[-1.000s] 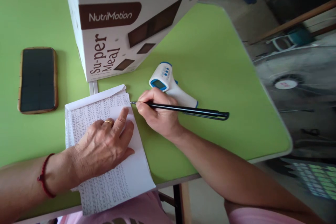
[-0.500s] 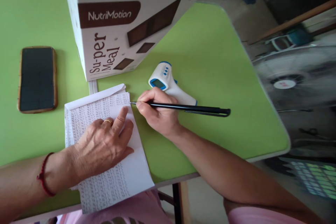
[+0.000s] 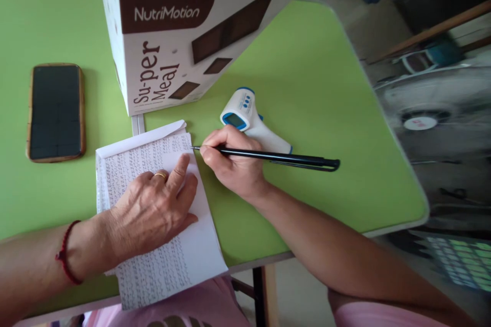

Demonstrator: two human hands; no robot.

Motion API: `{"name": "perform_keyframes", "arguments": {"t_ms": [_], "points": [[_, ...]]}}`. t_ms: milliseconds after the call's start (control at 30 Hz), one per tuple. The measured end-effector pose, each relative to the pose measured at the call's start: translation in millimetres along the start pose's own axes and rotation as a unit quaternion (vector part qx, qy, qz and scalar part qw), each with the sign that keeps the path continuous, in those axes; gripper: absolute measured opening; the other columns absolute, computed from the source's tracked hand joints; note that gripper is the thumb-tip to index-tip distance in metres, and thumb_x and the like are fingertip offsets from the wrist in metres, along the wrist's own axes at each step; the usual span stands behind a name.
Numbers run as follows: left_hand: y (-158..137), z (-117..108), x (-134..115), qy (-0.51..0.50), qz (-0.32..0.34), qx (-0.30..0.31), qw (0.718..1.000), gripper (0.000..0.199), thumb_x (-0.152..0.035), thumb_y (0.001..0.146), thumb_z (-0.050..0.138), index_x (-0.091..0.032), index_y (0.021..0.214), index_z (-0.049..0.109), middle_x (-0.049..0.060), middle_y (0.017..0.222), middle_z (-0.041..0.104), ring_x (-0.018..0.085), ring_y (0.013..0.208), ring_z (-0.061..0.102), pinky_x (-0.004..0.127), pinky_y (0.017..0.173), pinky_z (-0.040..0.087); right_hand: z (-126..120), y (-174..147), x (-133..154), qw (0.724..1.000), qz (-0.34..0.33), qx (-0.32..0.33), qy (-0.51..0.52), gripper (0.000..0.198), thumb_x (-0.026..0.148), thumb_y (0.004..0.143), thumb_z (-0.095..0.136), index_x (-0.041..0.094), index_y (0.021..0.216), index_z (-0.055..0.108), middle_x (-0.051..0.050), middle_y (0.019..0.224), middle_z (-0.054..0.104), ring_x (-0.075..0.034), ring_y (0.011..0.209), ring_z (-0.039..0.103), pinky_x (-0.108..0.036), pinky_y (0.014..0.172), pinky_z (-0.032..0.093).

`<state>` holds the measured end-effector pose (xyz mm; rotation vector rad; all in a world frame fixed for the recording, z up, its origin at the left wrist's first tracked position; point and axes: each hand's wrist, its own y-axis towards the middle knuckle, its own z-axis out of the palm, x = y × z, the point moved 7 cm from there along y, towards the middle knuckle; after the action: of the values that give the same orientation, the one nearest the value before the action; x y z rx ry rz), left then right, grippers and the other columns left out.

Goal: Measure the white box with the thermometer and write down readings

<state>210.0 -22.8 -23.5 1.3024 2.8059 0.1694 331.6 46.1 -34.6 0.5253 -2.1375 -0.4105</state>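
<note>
Sheets of white paper (image 3: 203, 240) covered in handwritten lines lie at the table's near edge, the top sheet's far end folded over. My left hand (image 3: 153, 209), with a ring and a red bracelet, rests on the sheets, fingers stretched out and apart. A black pen (image 3: 280, 157) is pinched in my right hand (image 3: 238, 161), its tip at the paper's right edge near the top. Just beyond that hand lies a white and blue infrared thermometer (image 3: 240, 110), its handle partly hidden behind the hand.
The green table (image 3: 314, 92) carries a tall NutriMotion box (image 3: 161, 51) at the far side and a smartphone (image 3: 56, 112) in a brown case at left. Beyond the table's right edge are a fan (image 3: 420, 121) and a keyboard-like object (image 3: 460, 260).
The camera view has shifted slightly, so everything on the table sits a little to the right. Both hands, the pen and the paper keep nearly the same places relative to each other.
</note>
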Motion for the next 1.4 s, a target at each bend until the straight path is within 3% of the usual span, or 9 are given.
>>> {"name": "perform_keyframes", "arguments": {"t_ms": [300,467,633,767,867,1033,1233,1400], "points": [[-1,2,-1,0.002,0.001,0.010,1.000,0.044,-0.044,0.087,0.061,-0.010,0.115,0.059,0.024,0.140,0.051,0.021,0.068,0.064,0.035,0.057,0.054,1,0,-2,1.000,0.002,-0.001,0.003,0.018,0.022,0.081,0.058,0.024,0.069,0.046,0.005,0.055,0.054,-0.011,0.050,0.051,-0.026,0.048,0.042],[-1,3,0,0.001,0.000,0.018,1.000,0.045,-0.043,0.085,0.064,-0.011,0.116,0.059,0.023,0.141,0.050,0.020,0.066,0.064,0.035,0.055,0.054,-13,-1,7,0.996,-0.048,-0.066,0.041,0.009,0.022,0.085,0.055,0.026,0.080,0.050,0.003,0.065,0.058,-0.013,0.056,0.056,-0.030,0.053,0.047],[-2,2,-2,0.019,0.003,0.018,1.000,0.045,-0.043,0.087,0.062,-0.010,0.118,0.059,0.023,0.140,0.051,0.020,0.064,0.063,0.035,0.054,0.053,-30,-1,21,0.987,-0.115,-0.083,-0.079,0.007,0.024,0.084,0.062,0.028,0.089,0.059,-0.003,0.080,0.064,-0.018,0.073,0.062,-0.038,0.068,0.053],[-7,-13,-19,0.018,0.043,-0.017,0.999,0.041,-0.043,0.087,0.063,-0.007,0.107,0.065,0.019,0.114,0.066,0.024,0.079,0.063,0.033,0.060,0.052,-34,2,19,0.979,-0.140,-0.066,-0.133,0.013,0.020,0.083,0.063,0.028,0.093,0.066,-0.005,0.084,0.061,-0.019,0.076,0.060,-0.037,0.066,0.052],[-15,-19,-35,-0.010,0.063,0.009,0.998,0.052,-0.060,0.082,0.064,-0.010,0.096,0.068,0.014,0.096,0.067,0.026,0.085,0.061,0.035,0.068,0.052,-33,3,18,0.968,-0.174,-0.077,-0.162,0.018,0.015,0.082,0.062,0.028,0.092,0.069,-0.004,0.083,0.058,-0.018,0.076,0.057,-0.036,0.066,0.050],[-29,-17,-48,0.025,0.056,0.030,0.998,0.083,-0.076,0.075,0.057,-0.005,0.117,0.064,0.022,0.124,0.059,0.034,0.114,0.053,0.044,0.092,0.046,-28,2,27,0.947,-0.217,-0.076,-0.224,0.016,0.013,0.082,0.063,0.026,0.088,0.070,-0.003,0.085,0.061,-0.017,0.075,0.055,-0.038,0.071,0.043],[-33,-17,-51,0.025,0.064,0.000,0.998,0.063,-0.060,0.084,0.053,-0.007,0.115,0.067,0.019,0.122,0.062,0.033,0.116,0.052,0.043,0.092,0.045,-22,1,39,0.931,-0.230,-0.034,-0.280,0.013,0.013,0.085,0.062,0.024,0.088,0.069,-0.001,0.080,0.064,-0.016,0.075,0.054,-0.035,0.073,0.038],[-33,-13,-50,0.022,0.069,0.002,0.997,0.066,-0.062,0.083,0.054,-0.008,0.121,0.062,0.020,0.129,0.059,0.034,0.120,0.050,0.045,0.096,0.044,-15,1,41,0.925,-0.243,0.017,-0.292,0.011,0.017,0.089,0.060,0.023,0.091,0.069,0.000,0.077,0.064,-0.016,0.076,0.054,-0.034,0.078,0.040]]}}
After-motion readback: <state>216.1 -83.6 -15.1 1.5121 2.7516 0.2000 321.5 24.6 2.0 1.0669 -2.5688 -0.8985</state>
